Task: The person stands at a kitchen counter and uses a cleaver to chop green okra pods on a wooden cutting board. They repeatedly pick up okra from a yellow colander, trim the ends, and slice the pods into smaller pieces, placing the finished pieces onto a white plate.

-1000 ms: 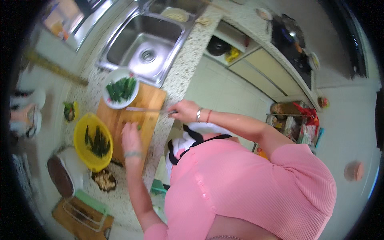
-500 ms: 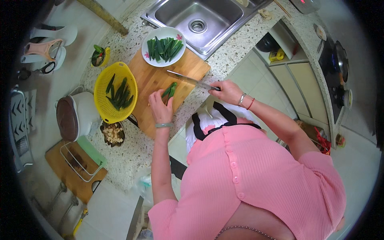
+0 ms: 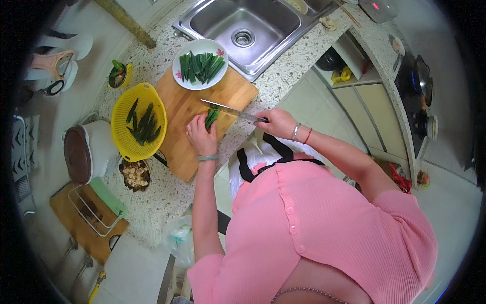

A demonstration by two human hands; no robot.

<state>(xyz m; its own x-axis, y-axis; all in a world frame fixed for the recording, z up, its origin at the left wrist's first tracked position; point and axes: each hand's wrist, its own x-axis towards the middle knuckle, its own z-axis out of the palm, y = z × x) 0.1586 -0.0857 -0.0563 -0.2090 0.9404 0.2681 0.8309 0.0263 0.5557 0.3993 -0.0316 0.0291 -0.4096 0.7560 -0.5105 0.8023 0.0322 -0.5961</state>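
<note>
Gripping, head view: our right hand [image 3: 276, 121] is closed round the handle of a knife [image 3: 228, 109], blade lying across the green vegetable pieces [image 3: 211, 117]. Our left hand [image 3: 201, 136] is curled over the near end of those pieces, fingertips pinning them to the wooden cutting board [image 3: 195, 114].

Change since half a second ago: the blade, then lifted clear and angled above the board, now rests on the greens; the left hand has settled onto the bundle. We judge a cut is under way.

Items about the board:
- White plate [image 3: 178, 65] at the far edge, holding cut green lengths.
- Yellow colander [image 3: 121, 131] just beside the board on our left, whole green pods inside.
- Small bowl of pale chunks [image 3: 135, 175] below the colander.
- Rice cooker [image 3: 86, 151] further left.
- Steel sink [image 3: 253, 25] beyond the plate.
- Speckled stone counter [image 3: 162, 195] bearing all of it.
</note>
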